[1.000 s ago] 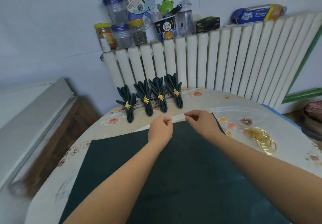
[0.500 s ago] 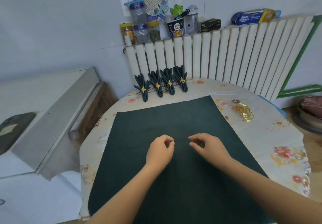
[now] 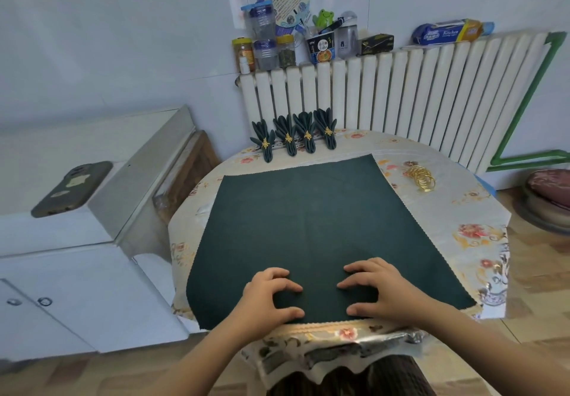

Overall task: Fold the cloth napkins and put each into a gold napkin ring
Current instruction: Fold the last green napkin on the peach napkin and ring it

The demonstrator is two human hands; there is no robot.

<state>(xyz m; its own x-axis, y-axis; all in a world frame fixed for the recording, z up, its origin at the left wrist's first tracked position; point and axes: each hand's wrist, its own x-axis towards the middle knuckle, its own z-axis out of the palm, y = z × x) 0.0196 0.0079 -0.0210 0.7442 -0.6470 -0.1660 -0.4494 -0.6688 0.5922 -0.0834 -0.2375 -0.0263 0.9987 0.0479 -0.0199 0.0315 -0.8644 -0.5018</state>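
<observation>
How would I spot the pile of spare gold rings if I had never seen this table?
Start at the round table with the flowered cover. A big dark green cloth lies flat on it. Past the cloth's far right corner sits the loose heap of gold rings, bare, unlike those on the four folded napkins.

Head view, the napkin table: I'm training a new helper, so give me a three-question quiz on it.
1. How many folded napkins already wear rings?
2. True or false: the spare gold rings lie on the flat green napkin.
3. The left hand and right hand touch the napkin's: A far edge, B near edge, C right corner?

Key: 1. four; 2. false, they lie beside it on the tablecloth; 3. B.
</observation>
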